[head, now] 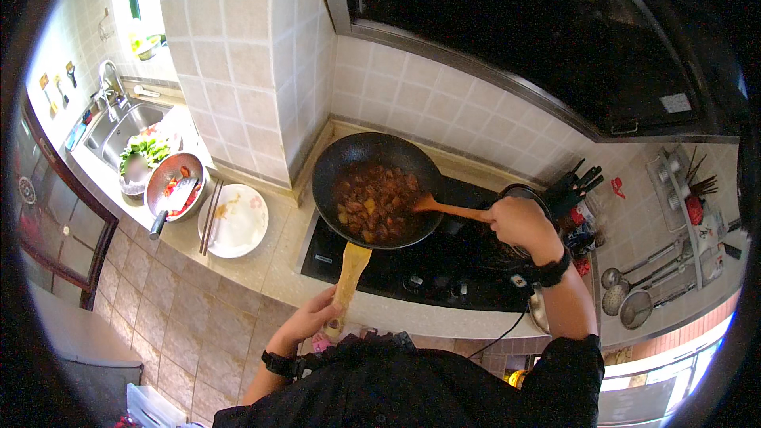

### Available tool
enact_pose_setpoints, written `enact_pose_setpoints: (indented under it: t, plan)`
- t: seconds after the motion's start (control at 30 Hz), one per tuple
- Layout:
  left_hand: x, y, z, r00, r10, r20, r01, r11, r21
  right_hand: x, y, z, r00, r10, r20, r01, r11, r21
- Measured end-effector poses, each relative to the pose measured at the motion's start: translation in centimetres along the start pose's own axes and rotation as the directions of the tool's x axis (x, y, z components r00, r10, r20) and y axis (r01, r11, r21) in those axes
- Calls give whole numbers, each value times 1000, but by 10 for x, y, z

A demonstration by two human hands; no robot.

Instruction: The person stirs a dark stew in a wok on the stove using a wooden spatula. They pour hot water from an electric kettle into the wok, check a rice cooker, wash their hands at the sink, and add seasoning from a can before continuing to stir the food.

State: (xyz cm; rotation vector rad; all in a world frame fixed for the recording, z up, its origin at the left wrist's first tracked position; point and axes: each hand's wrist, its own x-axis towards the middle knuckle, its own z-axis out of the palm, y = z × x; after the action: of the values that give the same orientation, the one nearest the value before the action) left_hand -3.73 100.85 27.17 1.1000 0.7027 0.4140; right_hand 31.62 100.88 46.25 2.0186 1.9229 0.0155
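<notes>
A black wok (pixel 333 160) sits on the left side of the black glass gas hob (pixel 380 285). Braised meat with yellowish chunks in brown sauce (pixel 380 202) fills its bottom. My left hand (pixel 312 312) is closed around the wok's pale wooden handle (pixel 351 273), which points toward me. My right hand (pixel 523 226) grips a wooden spatula (pixel 455 209) from the right. The spatula's blade dips into the food near the wok's right wall. Behind my right hand, a second dark pan (pixel 523 191) on the right burner is partly hidden.
Left on the counter are a white plate (pixel 247 226) with brown chopsticks (pixel 209 220) across it, and a metal bowl (pixel 156 181) of cut red peppers with a cleaver (pixel 178 196). Leafy greens (pixel 145 151) lie by the sink (pixel 122 134). A knife block (pixel 565 193) and hanging ladles (pixel 618 294) stand right. The range hood (pixel 505 41) overhangs.
</notes>
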Motion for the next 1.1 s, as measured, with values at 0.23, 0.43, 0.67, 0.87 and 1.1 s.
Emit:
enact_pose_setpoints:
  t: [0.23, 0.43, 0.67, 0.87, 1.1]
  plan:
    - [-2, -3, 0, 999, 19, -33, -18, 1000, 19, -9, 20, -34, 994, -107, 34, 99, 979, 180]
    - [-2, -2, 2, 999, 14, -52, -15, 1000, -20, -6, 10, -49, 935, -329, 134, 293, 928, 231]
    - [1, 6, 8, 998, 21, -60, -21, 1000, 2, 23, -6, -24, 969, -242, 57, 226, 952, 206]
    - [-5, -1, 7, 992, -16, -123, 10, 999, -45, 11, -9, -53, 935, -335, 118, 308, 930, 200]
    - [0, -1, 9, 992, -5, -124, 10, 999, 41, 27, -24, -19, 942, -334, 10, 329, 932, 154]
